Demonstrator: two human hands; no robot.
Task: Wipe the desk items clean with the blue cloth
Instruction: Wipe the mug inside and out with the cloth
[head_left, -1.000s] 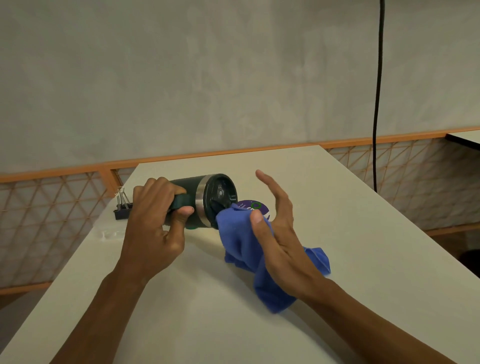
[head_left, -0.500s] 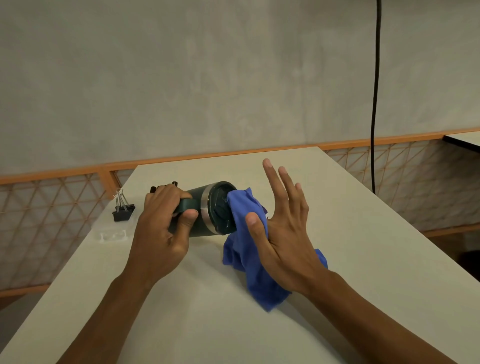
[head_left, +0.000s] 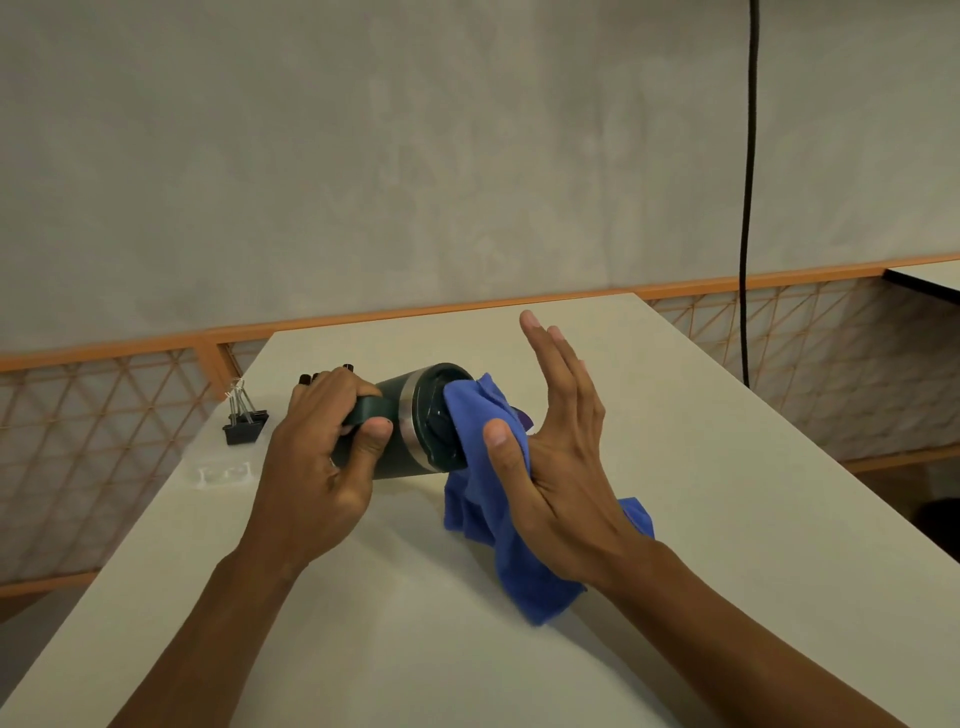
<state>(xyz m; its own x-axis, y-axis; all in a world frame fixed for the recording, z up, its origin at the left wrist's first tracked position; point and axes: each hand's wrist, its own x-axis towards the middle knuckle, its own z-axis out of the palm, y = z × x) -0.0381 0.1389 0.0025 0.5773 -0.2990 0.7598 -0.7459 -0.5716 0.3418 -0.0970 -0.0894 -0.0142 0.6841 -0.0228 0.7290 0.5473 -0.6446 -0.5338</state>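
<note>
A dark green travel mug with a steel band lies tipped on its side over the desk, its lid facing right. My left hand grips its body and handle. The blue cloth is bunched against the lid and trails down onto the desk. My right hand presses the cloth to the lid with the palm and thumb, its fingers held straight and pointing up. A purple round item shows as a sliver behind the cloth.
Black binder clips stand near the desk's left edge, with a small clear plastic piece in front of them. A black cable hangs at the right. The pale desk ends at an orange lattice rail behind.
My right hand has pushed the cloth up over the mug's lid and its fingers have straightened upward. The purple item is now mostly covered. The mug has tilted slightly.
</note>
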